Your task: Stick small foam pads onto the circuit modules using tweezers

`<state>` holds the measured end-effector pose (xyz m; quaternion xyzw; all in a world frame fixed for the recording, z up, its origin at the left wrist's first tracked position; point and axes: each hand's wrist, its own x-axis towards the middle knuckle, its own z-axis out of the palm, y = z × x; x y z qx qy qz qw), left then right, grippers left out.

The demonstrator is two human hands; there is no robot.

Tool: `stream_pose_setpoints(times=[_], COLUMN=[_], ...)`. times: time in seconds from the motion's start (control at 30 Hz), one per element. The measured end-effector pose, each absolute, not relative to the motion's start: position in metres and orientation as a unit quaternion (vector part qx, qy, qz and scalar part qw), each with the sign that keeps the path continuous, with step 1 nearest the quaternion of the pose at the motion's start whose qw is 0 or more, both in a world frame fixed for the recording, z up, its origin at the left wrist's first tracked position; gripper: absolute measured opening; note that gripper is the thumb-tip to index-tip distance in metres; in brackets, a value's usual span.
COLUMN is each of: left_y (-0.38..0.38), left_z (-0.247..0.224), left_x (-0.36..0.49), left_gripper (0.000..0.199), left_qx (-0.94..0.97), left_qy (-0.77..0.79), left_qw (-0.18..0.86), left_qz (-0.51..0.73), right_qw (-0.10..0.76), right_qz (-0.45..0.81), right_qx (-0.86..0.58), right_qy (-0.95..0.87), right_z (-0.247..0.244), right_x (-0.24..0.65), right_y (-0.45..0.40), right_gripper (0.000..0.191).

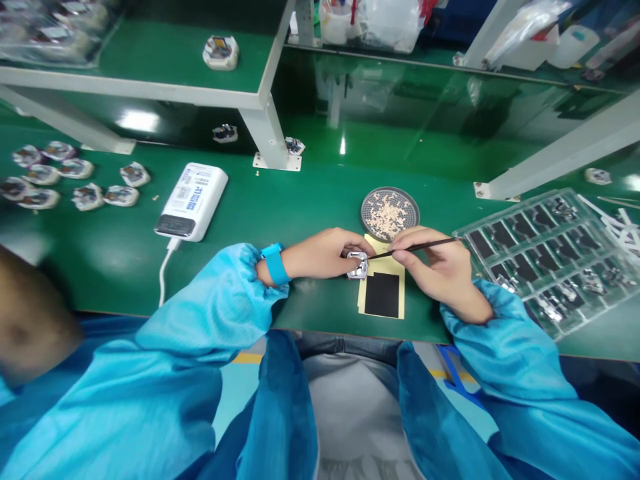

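My left hand (323, 253) is closed around a small silvery-white device housing (358, 273), holding it just above the bench with fingers and thumb at its edges. Pen-like in my right hand (437, 270) is a pair of slim dark tweezers (424, 246); their tip reaches the inside of the housing. What the tip touches is too small to make out. Below the tweezers lies a yellow sheet (401, 293) bearing a black rectangle (382, 295). Just behind it sits a round dark dish (365, 217) of small peach-coloured pieces (386, 212).
A clear compartment tray (520, 257) of dark and metallic parts lies right. To the left are a white corded device (193, 200) and several open housings (121, 195). A raised shelf (165, 73) stands behind on white legs. Another person's head (35, 320) shows at left.
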<state>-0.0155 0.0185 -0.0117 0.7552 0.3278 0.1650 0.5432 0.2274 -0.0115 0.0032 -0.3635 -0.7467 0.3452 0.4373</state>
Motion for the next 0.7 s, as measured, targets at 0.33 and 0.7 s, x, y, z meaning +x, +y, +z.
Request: stream_pose_setpoints(times=[0.33,0.7], left_y=[0.0183,0.0187], left_z=[-0.0105,-0.0088], left_x=[-0.0157,-0.0157], left_gripper=[0.029,0.03], left_qx=[0.756,0.767], left_qy=[0.328,0.333], left_qw=[0.544,0.527], left_qz=[0.157,0.149], right_qw=[0.421,0.43], right_qz=[0.352,0.352], right_qx=[-0.392,-0.382], right_qy=[-0.739,-0.738], right_z=[0.0044,0.0042], right_x=[0.2272,0.2274], right_y=[-0.0122,-0.0121], right_gripper=[0.009,0.012])
